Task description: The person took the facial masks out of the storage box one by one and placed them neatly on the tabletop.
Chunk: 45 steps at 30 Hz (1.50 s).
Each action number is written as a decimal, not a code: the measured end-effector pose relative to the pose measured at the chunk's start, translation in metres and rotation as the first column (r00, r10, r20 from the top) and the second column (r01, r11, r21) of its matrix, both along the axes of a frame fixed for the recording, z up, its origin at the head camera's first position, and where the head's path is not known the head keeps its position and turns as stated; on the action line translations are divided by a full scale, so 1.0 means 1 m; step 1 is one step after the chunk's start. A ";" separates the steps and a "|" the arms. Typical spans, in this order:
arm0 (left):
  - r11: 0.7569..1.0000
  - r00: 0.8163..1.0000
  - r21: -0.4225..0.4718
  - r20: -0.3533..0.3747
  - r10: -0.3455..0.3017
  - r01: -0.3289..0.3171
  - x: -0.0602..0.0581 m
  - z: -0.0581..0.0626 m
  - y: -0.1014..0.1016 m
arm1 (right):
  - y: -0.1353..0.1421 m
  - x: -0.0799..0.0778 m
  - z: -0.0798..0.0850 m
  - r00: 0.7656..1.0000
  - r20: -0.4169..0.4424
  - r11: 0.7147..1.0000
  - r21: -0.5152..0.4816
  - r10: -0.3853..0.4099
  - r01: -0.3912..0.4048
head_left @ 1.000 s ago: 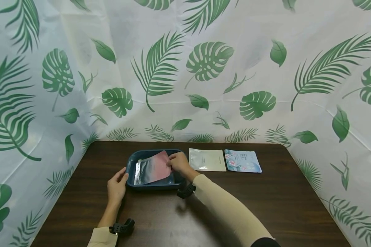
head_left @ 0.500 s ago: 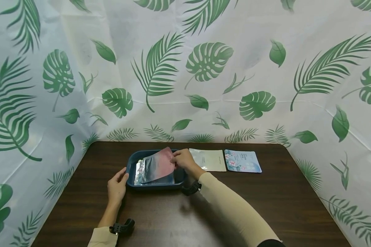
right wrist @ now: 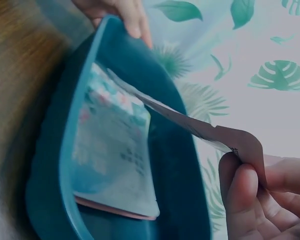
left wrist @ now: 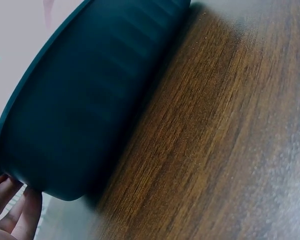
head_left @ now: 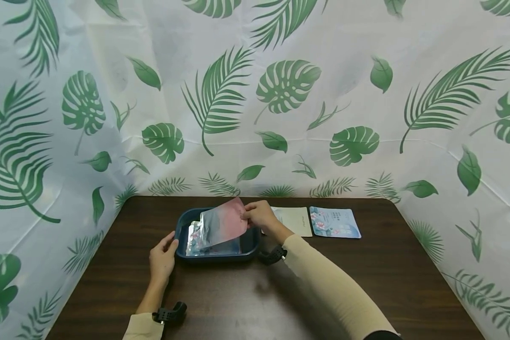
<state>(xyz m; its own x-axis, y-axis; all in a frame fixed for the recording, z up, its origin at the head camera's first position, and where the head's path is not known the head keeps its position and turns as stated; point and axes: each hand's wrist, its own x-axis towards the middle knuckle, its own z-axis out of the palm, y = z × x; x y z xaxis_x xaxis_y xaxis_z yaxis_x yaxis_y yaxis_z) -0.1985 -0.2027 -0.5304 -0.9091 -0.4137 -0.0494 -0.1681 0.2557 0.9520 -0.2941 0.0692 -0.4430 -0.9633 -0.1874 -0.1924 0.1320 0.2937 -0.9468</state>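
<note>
My right hand [head_left: 261,217] pinches the right end of a flat pink-and-silver foil packet [head_left: 225,224]. The packet is tilted above a dark blue plastic basin [head_left: 250,242], its left end low over the contents. Inside lies a floral packet [right wrist: 112,150] in the right wrist view, with a pinkish edge showing beneath it. My left hand [head_left: 162,260] grips the basin's left end, fingertips against its wall in the left wrist view. Seen from the right wrist, the held packet is nearly edge-on, between thumb and fingers.
To the basin's right lie a cream packet [head_left: 295,222], partly behind my right hand, and a light blue floral packet [head_left: 335,222], side by side. All rest on a dark wooden table [head_left: 386,274]. A leaf-print curtain [head_left: 306,156] stands behind the table.
My right hand has moved right and slightly up, lifting and drawing the pink packet with it. More of the floral packet beneath shows. My left hand stays at the basin.
</note>
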 end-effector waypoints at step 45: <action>1.000 1.000 0.030 -0.003 -0.008 0.008 -0.003 -0.004 -0.003 | 0.180 0.021 0.014 0.991 0.136 0.985 -0.170 0.000 0.023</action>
<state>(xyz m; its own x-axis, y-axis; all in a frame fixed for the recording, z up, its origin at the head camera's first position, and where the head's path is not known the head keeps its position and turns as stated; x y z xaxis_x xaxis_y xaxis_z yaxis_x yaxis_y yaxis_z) -0.2012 -0.2056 -0.5348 -0.9124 -0.4049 -0.0594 -0.1638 0.2283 0.9597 -0.2729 0.2488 -0.4286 -0.9328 -0.2176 -0.2874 0.2648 0.1273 -0.9559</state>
